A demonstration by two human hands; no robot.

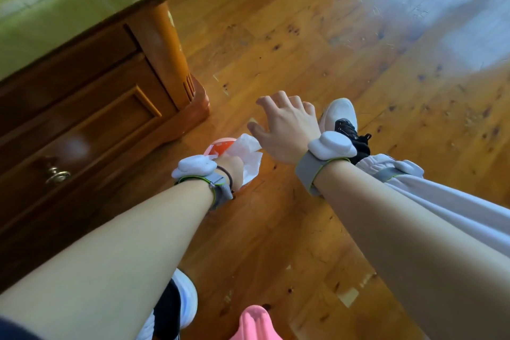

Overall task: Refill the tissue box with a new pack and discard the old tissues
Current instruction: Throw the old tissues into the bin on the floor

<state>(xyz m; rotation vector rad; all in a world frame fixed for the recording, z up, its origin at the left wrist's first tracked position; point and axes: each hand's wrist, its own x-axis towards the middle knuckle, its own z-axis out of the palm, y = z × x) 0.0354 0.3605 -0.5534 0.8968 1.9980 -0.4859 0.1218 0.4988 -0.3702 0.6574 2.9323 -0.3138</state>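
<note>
Left hand [233, 167] gripping crumpled white tissues [248, 153] (soft, creased), right hand [284, 130] spread

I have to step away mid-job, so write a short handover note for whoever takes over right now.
Left hand: shut on the white tissues, low over a small orange-red bin on the wood floor beside the cabinet.
Right hand: open, empty, fingers spread above the floor.
Done: old tissues carried to the bin.
Left: drop them in. The tissue box and new pack are out of view, so the refill cannot be confirmed.

left: cabinet [82, 107] blocks | right: floor [358, 50] open
</note>
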